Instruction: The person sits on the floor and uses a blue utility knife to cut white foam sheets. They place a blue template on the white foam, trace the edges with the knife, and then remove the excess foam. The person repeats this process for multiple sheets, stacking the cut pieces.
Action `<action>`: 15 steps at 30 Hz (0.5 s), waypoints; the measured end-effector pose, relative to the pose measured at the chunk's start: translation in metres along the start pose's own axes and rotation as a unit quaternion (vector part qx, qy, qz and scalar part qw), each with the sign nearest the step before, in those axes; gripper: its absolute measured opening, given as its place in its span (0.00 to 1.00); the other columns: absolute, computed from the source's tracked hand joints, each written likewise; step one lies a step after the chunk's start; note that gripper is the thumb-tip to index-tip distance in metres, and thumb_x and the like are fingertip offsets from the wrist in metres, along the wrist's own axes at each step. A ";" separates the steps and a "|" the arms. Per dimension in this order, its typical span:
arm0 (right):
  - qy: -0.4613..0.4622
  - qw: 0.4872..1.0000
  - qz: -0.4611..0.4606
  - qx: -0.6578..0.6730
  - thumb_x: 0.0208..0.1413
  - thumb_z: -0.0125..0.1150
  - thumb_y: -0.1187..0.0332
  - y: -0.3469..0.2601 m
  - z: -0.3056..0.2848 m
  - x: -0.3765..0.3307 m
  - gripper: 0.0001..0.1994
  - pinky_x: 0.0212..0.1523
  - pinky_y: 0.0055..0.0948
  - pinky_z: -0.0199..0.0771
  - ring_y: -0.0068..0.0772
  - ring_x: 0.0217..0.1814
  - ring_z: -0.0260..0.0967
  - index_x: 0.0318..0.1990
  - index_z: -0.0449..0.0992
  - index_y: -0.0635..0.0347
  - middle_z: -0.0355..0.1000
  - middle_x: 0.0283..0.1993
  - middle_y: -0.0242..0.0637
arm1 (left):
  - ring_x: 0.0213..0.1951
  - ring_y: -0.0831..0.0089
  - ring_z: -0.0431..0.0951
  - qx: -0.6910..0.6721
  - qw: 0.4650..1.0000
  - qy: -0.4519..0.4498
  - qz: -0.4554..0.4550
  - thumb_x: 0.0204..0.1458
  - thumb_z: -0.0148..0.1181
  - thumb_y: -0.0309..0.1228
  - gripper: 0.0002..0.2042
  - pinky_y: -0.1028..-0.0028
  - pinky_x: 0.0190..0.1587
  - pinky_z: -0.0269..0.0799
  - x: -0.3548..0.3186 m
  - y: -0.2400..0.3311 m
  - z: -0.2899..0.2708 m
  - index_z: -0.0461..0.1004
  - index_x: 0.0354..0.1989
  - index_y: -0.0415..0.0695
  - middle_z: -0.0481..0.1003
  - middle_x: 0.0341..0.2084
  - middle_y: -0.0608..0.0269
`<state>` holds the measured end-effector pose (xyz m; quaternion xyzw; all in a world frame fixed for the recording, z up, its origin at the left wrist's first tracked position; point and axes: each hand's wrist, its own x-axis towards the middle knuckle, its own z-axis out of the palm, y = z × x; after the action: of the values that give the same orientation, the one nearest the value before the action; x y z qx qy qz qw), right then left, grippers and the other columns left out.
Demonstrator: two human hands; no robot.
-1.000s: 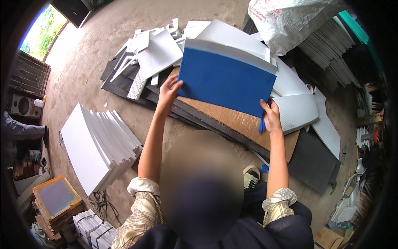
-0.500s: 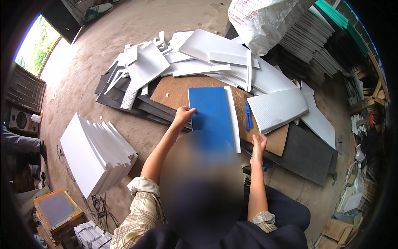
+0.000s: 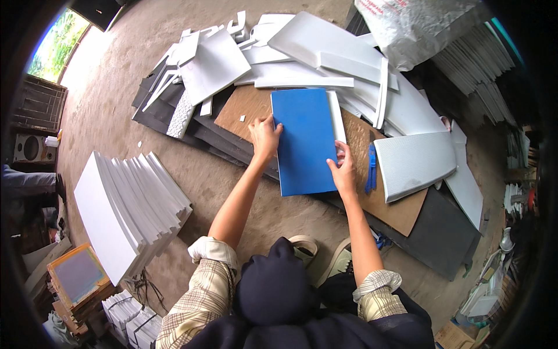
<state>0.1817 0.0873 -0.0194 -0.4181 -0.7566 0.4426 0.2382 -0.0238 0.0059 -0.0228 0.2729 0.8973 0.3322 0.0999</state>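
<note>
A flat blue rectangular board [image 3: 303, 145] lies in front of me over a brown wooden board [image 3: 238, 107]. At its left edge my left hand [image 3: 265, 139] is closed, thumb on the blue face. My right hand [image 3: 343, 166] grips the opposite edge, the thumb resting on top and the fingers curled beside it. A narrow white sheet [image 3: 335, 113] shows from under the blue board on the right. Beyond my right hand, a blue utility knife [image 3: 371, 167] rests on the wood next to a ribbed white foam sheet [image 3: 415, 163].
White foam offcuts [image 3: 216, 67] are heaped behind the brown board. Black sheets [image 3: 436, 230] stick out beneath it. To my left stands a stack of white sheets [image 3: 125, 206], with a framed panel [image 3: 81, 276] nearer. A white sack [image 3: 418, 29] is at the far right.
My right hand has moved left from the brown board's edge onto the blue board's right edge. My left hand stays at the left edge. The view has shifted, showing my shoes.
</note>
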 end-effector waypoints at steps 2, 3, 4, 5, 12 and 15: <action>0.005 0.999 -0.007 -0.032 0.43 0.60 0.79 -0.006 0.000 -0.003 0.27 0.39 0.29 0.67 0.30 0.39 0.63 0.53 0.63 0.50 0.66 0.42 0.36 | 0.47 0.57 0.63 0.033 0.999 0.034 0.003 0.45 0.59 0.37 0.18 0.60 0.47 0.59 -0.011 0.005 -0.003 0.72 0.45 0.43 0.68 0.43 0.54; 0.003 0.999 -0.008 -0.032 0.43 0.59 0.79 -0.006 0.003 -0.003 0.27 0.39 0.28 0.67 0.30 0.39 0.63 0.53 0.63 0.51 0.66 0.43 0.36 | 0.49 0.57 0.61 0.022 1.000 0.011 -0.016 0.45 0.58 0.37 0.20 0.59 0.47 0.58 -0.011 0.003 -0.004 0.70 0.47 0.44 0.66 0.45 0.54; 0.002 0.999 -0.009 -0.032 0.43 0.59 0.79 -0.005 0.004 -0.002 0.26 0.39 0.27 0.67 0.29 0.39 0.63 0.53 0.63 0.52 0.66 0.44 0.36 | 0.51 0.56 0.59 0.010 0.999 -0.013 -0.034 0.46 0.57 0.37 0.21 0.58 0.48 0.58 -0.013 0.001 -0.004 0.68 0.49 0.45 0.64 0.48 0.55; 0.004 0.999 -0.013 -0.032 0.43 0.59 0.79 -0.009 0.003 0.000 0.26 0.38 0.25 0.67 0.29 0.39 0.64 0.53 0.63 0.53 0.66 0.45 0.36 | 0.51 0.56 0.59 0.034 0.999 0.018 -0.012 0.47 0.57 0.37 0.22 0.57 0.49 0.56 -0.013 0.000 -0.002 0.66 0.51 0.45 0.63 0.49 0.55; 0.155 0.965 -0.078 -0.194 0.48 0.52 0.78 -0.010 -0.035 -0.015 0.12 0.51 0.37 0.60 0.42 0.50 0.60 0.42 0.69 0.63 0.66 0.44 0.41 | 0.61 0.61 0.48 0.087 0.969 -0.007 0.229 0.44 0.60 0.38 0.33 0.55 0.62 0.40 -0.057 0.022 -0.016 0.54 0.60 0.52 0.54 0.57 0.59; 0.154 0.930 -0.033 -0.333 0.49 0.52 0.75 0.014 -0.048 -0.025 0.17 0.50 0.40 0.60 0.46 0.51 0.58 0.49 0.64 0.62 0.61 0.50 0.44 | 0.62 0.62 0.48 0.077 0.954 -0.100 0.272 0.40 0.63 0.38 0.35 0.54 0.62 0.41 -0.084 0.031 -0.024 0.54 0.60 0.53 0.54 0.57 0.60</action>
<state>0.2358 0.0928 -0.0073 -0.5111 -0.8280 0.0869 0.2136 0.0503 -0.0345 0.0158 0.5456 0.7973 0.2475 0.0737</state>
